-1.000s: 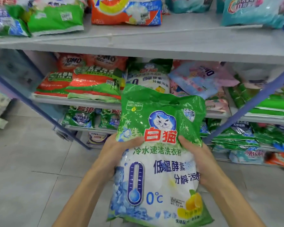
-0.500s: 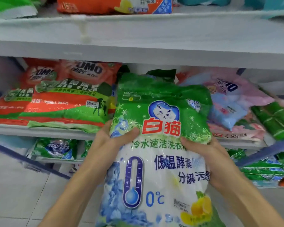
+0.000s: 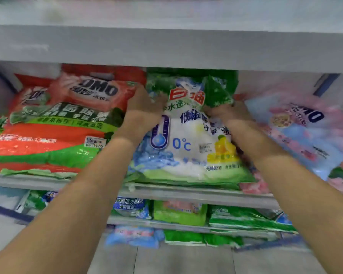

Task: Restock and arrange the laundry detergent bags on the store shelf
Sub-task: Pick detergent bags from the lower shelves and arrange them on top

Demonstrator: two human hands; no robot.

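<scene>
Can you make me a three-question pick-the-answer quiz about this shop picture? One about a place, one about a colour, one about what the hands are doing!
1. Where is the green-and-white detergent bag?
A. on the floor
B. on the middle shelf, between the red bags and the pink bag
C. on the top shelf

2. What colour is the thermometer printed on it?
A. red
B. blue
C. yellow

3. What are the hands doing?
A. both hold the bag
B. only one holds it
C. both hang empty

1 B: it lies on that shelf between them.
2 B: the thermometer is blue.
3 A: the left hand and right hand each grip one side of it.
</scene>
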